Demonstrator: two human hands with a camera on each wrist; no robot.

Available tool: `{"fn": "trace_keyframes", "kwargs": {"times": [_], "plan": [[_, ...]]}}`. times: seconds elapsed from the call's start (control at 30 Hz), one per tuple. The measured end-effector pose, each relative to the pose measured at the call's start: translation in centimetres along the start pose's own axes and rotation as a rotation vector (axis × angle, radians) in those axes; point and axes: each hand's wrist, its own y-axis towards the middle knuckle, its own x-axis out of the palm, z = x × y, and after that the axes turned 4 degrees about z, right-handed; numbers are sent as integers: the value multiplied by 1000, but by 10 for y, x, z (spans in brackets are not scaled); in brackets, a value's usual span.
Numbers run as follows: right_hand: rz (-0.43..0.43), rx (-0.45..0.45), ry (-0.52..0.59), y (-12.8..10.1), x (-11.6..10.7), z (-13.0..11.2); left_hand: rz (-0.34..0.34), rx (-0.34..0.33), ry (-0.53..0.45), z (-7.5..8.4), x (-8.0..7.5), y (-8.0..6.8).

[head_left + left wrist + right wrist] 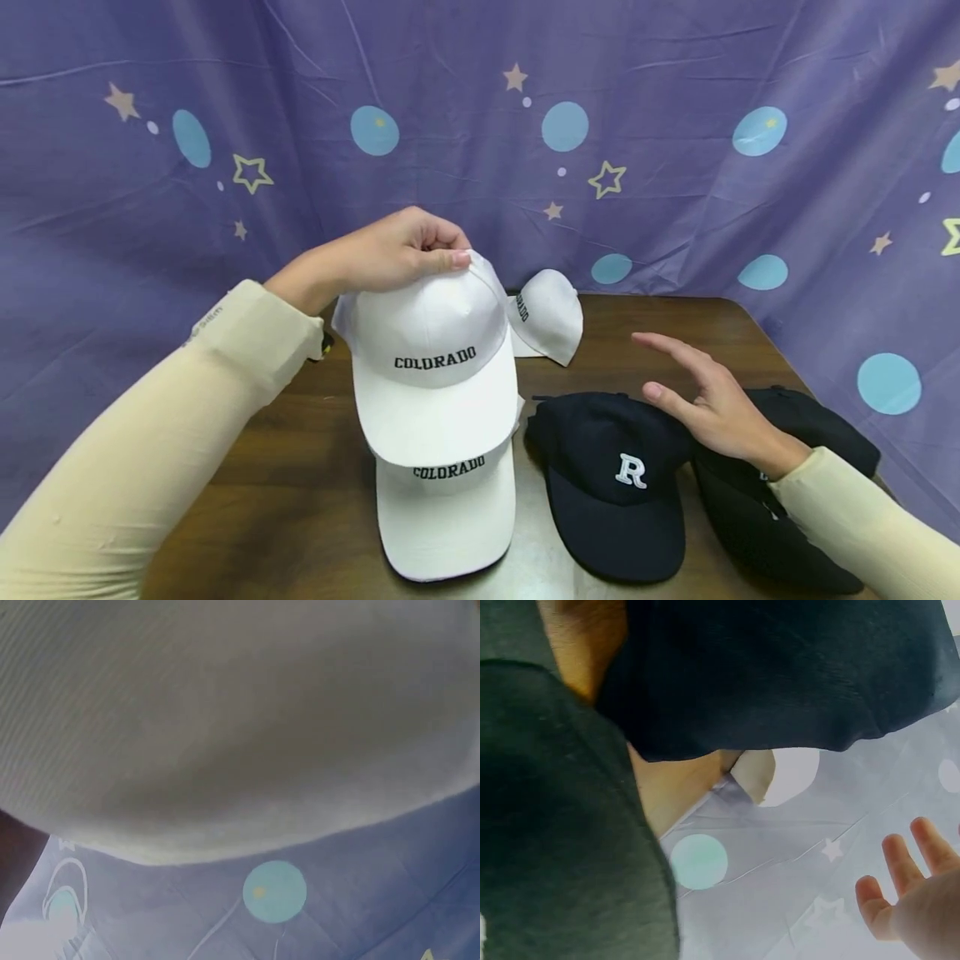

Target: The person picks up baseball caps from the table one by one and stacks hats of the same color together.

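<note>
Your left hand [390,254] pinches the top white Colorado cap [431,367] by its crown, just above a second white cap [446,517]. Your right hand [712,400] hovers flat and empty over the black R cap [611,483]. Stacking looks underway; next, I'd judge, align the brims while lowering.

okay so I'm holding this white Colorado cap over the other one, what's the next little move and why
Probably lower the held white cap straight down onto the white cap beneath it. Your left hand pinches its crown, it hangs just above that matching cap with brims aligned, and your right hand is open and free.
</note>
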Motion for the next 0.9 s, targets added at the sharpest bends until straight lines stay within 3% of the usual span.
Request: {"fn": "trace_keyframes", "kwargs": {"times": [0.23, 0.47, 0.9], "plan": [[-1, -13, 28, 6, 5, -6, -75, -43, -32, -6, 13, -5], [0, -42, 42, 10, 9, -9, -130, -35, -73, -17, 26, -7], [3, -56, 44, 19, 8, -11, -172, -33, -62, -27, 42, -12]]}}
